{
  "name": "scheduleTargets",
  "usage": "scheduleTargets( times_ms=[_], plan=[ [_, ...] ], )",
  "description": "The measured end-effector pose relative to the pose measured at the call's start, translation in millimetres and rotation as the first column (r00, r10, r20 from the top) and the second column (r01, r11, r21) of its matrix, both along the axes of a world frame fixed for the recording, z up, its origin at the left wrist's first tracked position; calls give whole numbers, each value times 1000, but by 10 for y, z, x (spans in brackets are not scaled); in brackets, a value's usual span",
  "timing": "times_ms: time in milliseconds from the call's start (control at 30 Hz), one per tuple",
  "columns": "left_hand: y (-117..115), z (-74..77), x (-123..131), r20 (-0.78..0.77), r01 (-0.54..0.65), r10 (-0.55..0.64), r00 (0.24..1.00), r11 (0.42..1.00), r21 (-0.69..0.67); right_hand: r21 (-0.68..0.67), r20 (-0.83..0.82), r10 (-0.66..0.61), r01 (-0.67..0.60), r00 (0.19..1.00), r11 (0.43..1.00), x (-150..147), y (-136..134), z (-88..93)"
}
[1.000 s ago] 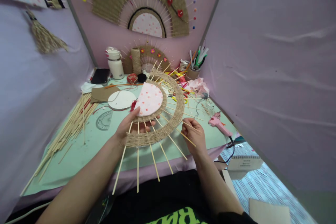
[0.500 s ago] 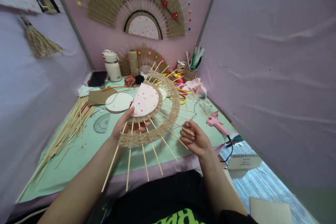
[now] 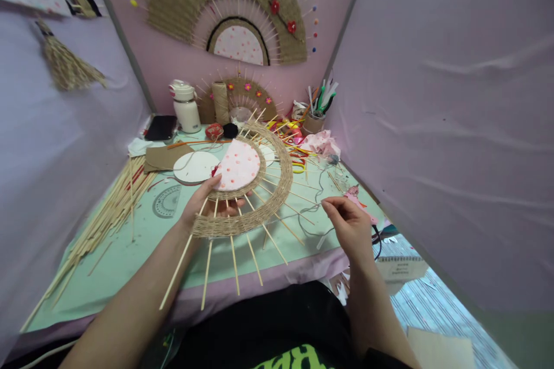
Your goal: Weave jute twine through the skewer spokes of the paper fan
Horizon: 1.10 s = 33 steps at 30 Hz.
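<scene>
A: What is the left hand doing?

B: It is gripping the fan near its straight side. The thumb is resting on the spotted cloth, and the other fingers are supporting from beneath, showing between the sticks.

A: And the location of the fan?

B: It is hanging in the air above the green table, in front of the person's body, with the lower sticks pointing toward the lap.

A: Condition of the right hand?

B: Thumb and forefinger are closing together on a grey string. The string is running from the fan's woven band toward those fingertips, and slack loops are lying beneath. How firmly the fingers are pinching, I cannot tell.

A: Nearby items?

B: A pink glue gun is lying just behind the right hand, partly hidden. To the left, a clear protractor is lying beside a pile of loose sticks, and a white disc is lying behind the left hand.
</scene>
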<state>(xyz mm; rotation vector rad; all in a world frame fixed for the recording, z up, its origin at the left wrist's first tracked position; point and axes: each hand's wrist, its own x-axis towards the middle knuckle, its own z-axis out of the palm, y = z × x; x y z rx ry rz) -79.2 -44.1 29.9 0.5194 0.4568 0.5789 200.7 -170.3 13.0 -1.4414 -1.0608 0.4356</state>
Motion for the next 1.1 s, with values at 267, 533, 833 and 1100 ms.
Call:
scheduleTargets(
  times_ms=[267,533,833,1100],
  plan=[
    [4,-7,-35,30,74,-75,997,997,24,30,-179,1,5,984,1000,39,39,-94],
    [-69,-9,-47,-15,156,-156,988,986,61,-56,-302,130,-153,944,987,-153,281,-119],
    [38,75,-97,-59,76,-68,996,988,133,-5,-307,131,-140,942,990,-175,565,-32],
    [490,652,-202,-140,86,-52,989,964,253,151,-229,188,-155,955,976,-153,750,370]
  ],
)
